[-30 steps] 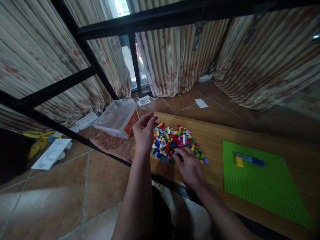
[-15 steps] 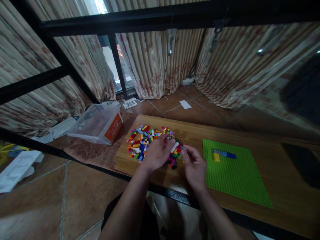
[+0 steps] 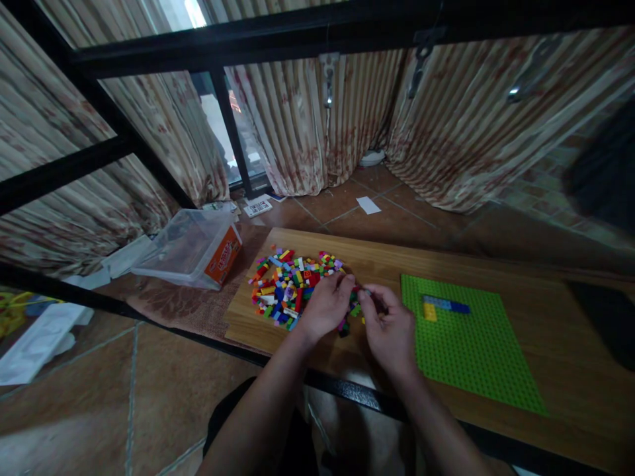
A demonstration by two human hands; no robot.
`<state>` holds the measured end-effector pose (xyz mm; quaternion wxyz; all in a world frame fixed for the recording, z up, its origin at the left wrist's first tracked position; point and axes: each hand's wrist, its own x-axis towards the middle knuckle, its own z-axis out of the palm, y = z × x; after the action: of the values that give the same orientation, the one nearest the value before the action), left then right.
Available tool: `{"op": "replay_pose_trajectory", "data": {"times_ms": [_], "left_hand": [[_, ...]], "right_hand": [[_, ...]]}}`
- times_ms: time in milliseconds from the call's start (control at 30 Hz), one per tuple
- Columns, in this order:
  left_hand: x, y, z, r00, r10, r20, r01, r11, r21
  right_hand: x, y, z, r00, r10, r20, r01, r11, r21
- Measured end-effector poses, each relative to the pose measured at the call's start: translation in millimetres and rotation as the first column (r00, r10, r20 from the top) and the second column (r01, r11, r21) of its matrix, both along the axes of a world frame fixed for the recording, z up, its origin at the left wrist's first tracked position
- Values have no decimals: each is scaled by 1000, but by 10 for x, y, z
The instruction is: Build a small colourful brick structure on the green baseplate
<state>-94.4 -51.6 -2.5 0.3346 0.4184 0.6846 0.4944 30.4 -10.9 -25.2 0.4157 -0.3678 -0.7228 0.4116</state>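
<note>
A heap of small colourful building bricks [image 3: 280, 291] lies on the wooden board. Over the heap's right edge is my left hand [image 3: 327, 304], its fingers curled together and pointing at my right fingertips. My right hand [image 3: 389, 324] pinches a small building brick [image 3: 366, 292] between thumb and forefinger; its colour is hard to tell. A dark red bit shows in the gap between both hands, and I cannot tell which hand has it. Right of my hands lies a green baseplate [image 3: 471, 357], carrying a yellow brick [image 3: 429, 311] and a row of blue bricks [image 3: 454, 307].
A clear plastic box [image 3: 173, 251] with an orange label stands left of the wooden board [image 3: 377, 254]. A dark flat object [image 3: 602, 324] is at the right end. Black metal bars [image 3: 248, 39] cross above, before the curtains [image 3: 297, 132].
My left hand has moved right, off the middle of the brick heap, up to my right fingertips. My right hand stays nearly in place, still pinching. The baseplate bricks are unchanged.
</note>
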Motion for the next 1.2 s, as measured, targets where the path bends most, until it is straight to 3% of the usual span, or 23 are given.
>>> {"op": "replay_pose_trajectory", "data": {"times_ms": [133, 267, 400, 467, 533, 667, 800, 900, 1067, 1200], "left_hand": [[30, 25, -6, 967, 146, 207, -157, 987, 37], [90, 14, 84, 836, 250, 489, -287, 958, 2], [88, -13, 150, 761, 259, 594, -303, 953, -26], [56, -27, 138, 782, 267, 563, -308, 951, -23], [6, -42, 92, 850, 258, 460, -289, 957, -3], [-110, -76, -32, 978, 187, 91, -188, 982, 10], [-161, -94, -56, 977, 136, -165, -146, 988, -47], [-165, -91, -11, 948, 120, -294, -147, 987, -72], [-170, -62, -11, 957, 130, -257, -155, 985, -77], [-94, -27, -8, 985, 162, 54, -161, 986, -39]], "right_hand": [[25, -35, 48, 999, 33, 27, -36, 996, 83], [9, -70, 37, 989, 24, -144, -45, 989, -144], [21, -86, 70, 958, -43, -284, -60, 936, -346], [69, -79, 79, 954, -67, -291, -51, 924, -380], [163, -64, 69, 963, -78, -259, -28, 923, -383], [515, -1, 2, 985, -152, -79, 121, 944, -307], [999, 157, -100, 923, -324, 207, 354, 926, -130], [1287, 310, -185, 855, -411, 315, 456, 886, -82], [1401, 424, -257, 837, -439, 325, 486, 870, -77], [1402, 356, -262, 835, -404, 374, 450, 892, -42]]}}
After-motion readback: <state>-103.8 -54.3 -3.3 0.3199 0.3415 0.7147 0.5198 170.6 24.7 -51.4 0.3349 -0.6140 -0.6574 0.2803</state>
